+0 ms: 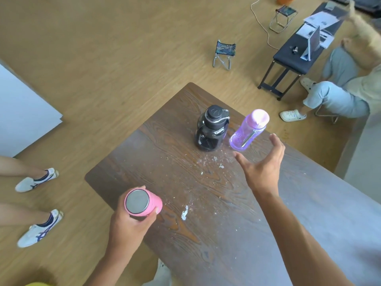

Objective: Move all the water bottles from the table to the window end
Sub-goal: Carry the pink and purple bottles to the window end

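While the left hand (128, 226) wraps its fingers tight around a pink bottle with a silver metal end (142, 201) over the near corner of the dark wooden table (206, 223), the right hand (262, 165) spreads wide and holds nothing, near a see-through purple plastic bottle (248, 131) standing beside a big black jug bottle (212, 129) at the table's far end.

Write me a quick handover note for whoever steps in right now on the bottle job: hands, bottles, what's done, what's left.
Left hand: closed in a grip on the pink bottle, held at the table's near-left corner.
Right hand: open and empty, fingers spread, just short of the purple bottle, not touching it.
Black bottle: upright on the wooden table, right beside the purple one.
Done: only the pink bottle is in hand; the window end isn't in view, so nothing can be seen delivered there.
Left: probably take the purple bottle next, then the black one, and carry all three to the window end.
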